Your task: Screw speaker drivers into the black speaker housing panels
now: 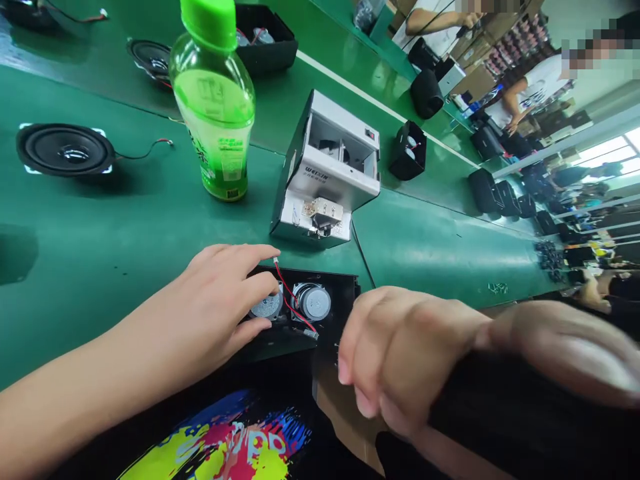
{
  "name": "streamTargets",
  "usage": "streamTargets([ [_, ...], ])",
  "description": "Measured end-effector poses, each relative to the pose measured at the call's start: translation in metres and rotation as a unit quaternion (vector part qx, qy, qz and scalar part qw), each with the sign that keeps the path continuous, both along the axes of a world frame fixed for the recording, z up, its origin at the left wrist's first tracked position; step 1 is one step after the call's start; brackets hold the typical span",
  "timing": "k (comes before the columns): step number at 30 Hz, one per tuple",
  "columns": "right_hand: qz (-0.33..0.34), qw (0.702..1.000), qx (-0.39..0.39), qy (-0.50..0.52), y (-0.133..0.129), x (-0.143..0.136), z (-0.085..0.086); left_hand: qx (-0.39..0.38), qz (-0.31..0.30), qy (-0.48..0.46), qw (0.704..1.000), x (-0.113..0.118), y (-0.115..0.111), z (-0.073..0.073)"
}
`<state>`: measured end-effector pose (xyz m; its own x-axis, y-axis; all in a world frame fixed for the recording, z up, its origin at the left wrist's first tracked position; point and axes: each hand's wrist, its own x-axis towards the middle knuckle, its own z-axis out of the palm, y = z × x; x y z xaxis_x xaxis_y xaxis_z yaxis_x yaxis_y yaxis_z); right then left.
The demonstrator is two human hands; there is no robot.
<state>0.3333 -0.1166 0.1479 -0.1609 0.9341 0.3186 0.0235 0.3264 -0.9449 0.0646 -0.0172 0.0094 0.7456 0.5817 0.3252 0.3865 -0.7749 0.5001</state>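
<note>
My left hand (227,303) reaches over a black speaker box (337,283), fingers apart. Its index fingertip is at a small white plug (275,260) on a red-and-black wire (306,320). The other fingers and thumb curve over a silver-backed speaker driver (267,305), partly hiding it. Beside that sits a second driver (316,303) in the same box. My right hand (410,353), blurred and close to the camera, is closed around a thick black tool (510,393) whose kind I cannot make out. Just behind the box stands a grey WEIXIN screw feeder (327,167).
A green drink bottle (220,127) stands left of the feeder on the green bench (150,220). Loose speakers, one a black speaker (70,152) with a wire, lie farther left. Black boxes, including a speaker box (409,150), line the bench. Other people work at the far right.
</note>
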Motion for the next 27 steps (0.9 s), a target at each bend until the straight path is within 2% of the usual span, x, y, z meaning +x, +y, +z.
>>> streamTargets([
  [2, 0.045, 0.998, 0.036, -0.002, 0.002, -0.004, -0.014, -0.006, -0.009, 0.010, 1.000, 0.000, 0.002, -0.001],
  [3, 0.035, 0.999, 0.039, 0.000, 0.002, -0.007, -0.019, -0.009, -0.011, 0.013, 1.000, 0.000, 0.004, -0.002],
  [8, -0.127, 0.992, -0.007, -0.001, -0.006, -0.026, -0.029, -0.035, -0.020, 0.020, 0.999, 0.005, 0.011, -0.002],
  [11, -0.118, 0.993, -0.003, 0.008, -0.007, -0.030, -0.031, -0.059, -0.016, 0.028, 0.998, 0.006, 0.014, 0.000],
  [14, -0.139, 0.990, -0.001, 0.024, -0.003, -0.029, -0.031, -0.075, -0.018, 0.024, 0.997, 0.008, 0.015, 0.001],
  [19, -0.134, 0.991, -0.009, 0.012, 0.003, -0.032, -0.032, -0.047, -0.021, 0.028, 0.998, 0.009, 0.014, -0.001],
  [23, -0.148, 0.989, 0.016, 0.005, -0.003, -0.031, -0.041, -0.042, -0.021, 0.037, 0.998, 0.011, 0.013, -0.001],
  [26, -0.101, 0.994, 0.012, -0.029, -0.009, -0.021, -0.044, -0.043, -0.018, 0.031, 0.998, 0.010, 0.012, -0.001],
  [27, -0.066, 0.997, 0.010, -0.045, -0.009, -0.016, -0.044, -0.043, -0.017, 0.026, 0.999, 0.010, 0.012, -0.001],
])
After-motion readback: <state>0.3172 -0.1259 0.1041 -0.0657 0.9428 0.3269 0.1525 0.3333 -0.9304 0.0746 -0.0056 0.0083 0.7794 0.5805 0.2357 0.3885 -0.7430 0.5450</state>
